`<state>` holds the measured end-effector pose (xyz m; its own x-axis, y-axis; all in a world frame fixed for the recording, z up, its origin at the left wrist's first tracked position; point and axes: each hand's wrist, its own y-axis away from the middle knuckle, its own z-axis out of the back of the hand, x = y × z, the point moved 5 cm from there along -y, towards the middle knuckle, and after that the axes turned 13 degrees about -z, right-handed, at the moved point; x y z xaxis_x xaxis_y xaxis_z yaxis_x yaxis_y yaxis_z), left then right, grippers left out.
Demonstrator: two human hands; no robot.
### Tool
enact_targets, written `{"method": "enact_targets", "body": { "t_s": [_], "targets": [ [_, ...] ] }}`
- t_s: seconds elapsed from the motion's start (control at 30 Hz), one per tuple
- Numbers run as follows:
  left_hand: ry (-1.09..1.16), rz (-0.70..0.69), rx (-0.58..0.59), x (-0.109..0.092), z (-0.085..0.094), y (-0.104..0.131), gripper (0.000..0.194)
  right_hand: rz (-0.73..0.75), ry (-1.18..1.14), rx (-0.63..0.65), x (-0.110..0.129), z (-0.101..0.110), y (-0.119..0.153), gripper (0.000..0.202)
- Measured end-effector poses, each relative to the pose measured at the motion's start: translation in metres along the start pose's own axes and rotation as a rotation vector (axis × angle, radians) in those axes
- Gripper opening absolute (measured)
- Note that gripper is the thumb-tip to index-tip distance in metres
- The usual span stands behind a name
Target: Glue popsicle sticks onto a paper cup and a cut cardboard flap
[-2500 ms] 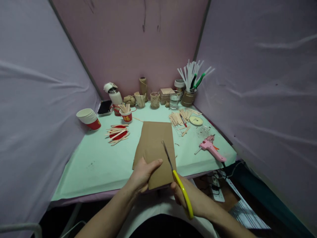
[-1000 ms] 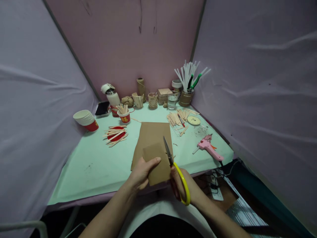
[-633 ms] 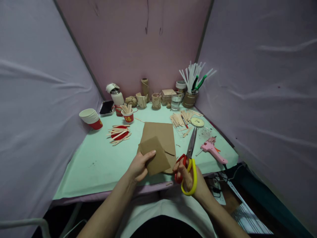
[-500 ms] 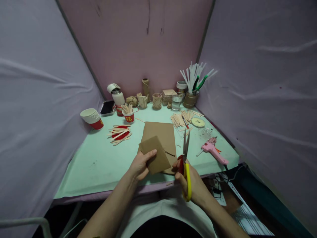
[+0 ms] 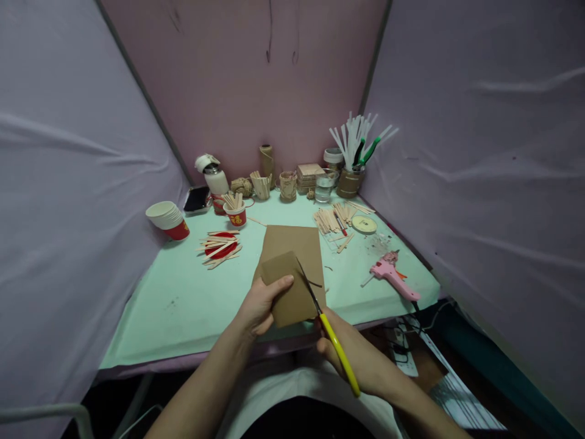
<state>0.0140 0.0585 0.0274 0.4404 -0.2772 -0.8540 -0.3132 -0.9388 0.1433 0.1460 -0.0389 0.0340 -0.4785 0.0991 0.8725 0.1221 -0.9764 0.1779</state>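
Note:
Between the thumb and fingers of my left hand is a small brown piece of cardboard, tilted above the table's front edge. My right hand grips scissors with a yellow handle. Their blades lie along the right edge of the small piece, pointing up and left; whether they cut into it I cannot tell. Beneath, a larger cardboard sheet lies flat on the table, partly covered by the held piece. A thin dark strip shows beside the blades.
A pink glue gun lies at the right. Wooden sticks are spread behind it, near a round yellowish disc. At the left are stacked paper cups and a red disc under sticks. Jars and twine line the back.
The scissors have swung from upright to a leftward slant and moved in against the small cardboard's right edge. My left hand has turned the piece slightly more upright.

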Motion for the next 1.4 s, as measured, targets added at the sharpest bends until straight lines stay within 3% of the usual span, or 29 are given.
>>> {"method": "enact_targets", "body": {
  "t_s": [0.17, 0.37, 0.73, 1.03, 1.4],
  "targets": [
    [-0.054, -0.037, -0.033, -0.006, -0.002, 0.004, 0.059, 0.022, -0.050, 0.110, 0.007, -0.001, 0.001, 0.073],
    [-0.125, -0.066, -0.097, -0.011, -0.001, 0.007, 0.076, 0.025, 0.007, 0.154, 0.011, -0.003, 0.001, 0.070],
    [-0.198, -0.023, -0.091, -0.012, 0.008, 0.006, 0.059, -0.024, 0.008, 0.250, 0.007, -0.007, 0.005, 0.075],
    [-0.146, -0.028, -0.197, -0.010, 0.004, 0.009, 0.066, 0.015, 0.078, 0.169, 0.025, -0.002, 0.002, 0.073],
    [-0.100, -0.044, -0.167, -0.010, -0.003, 0.016, 0.066, -0.008, -0.029, 0.095, 0.025, -0.010, 0.012, 0.061]
  ]
}}
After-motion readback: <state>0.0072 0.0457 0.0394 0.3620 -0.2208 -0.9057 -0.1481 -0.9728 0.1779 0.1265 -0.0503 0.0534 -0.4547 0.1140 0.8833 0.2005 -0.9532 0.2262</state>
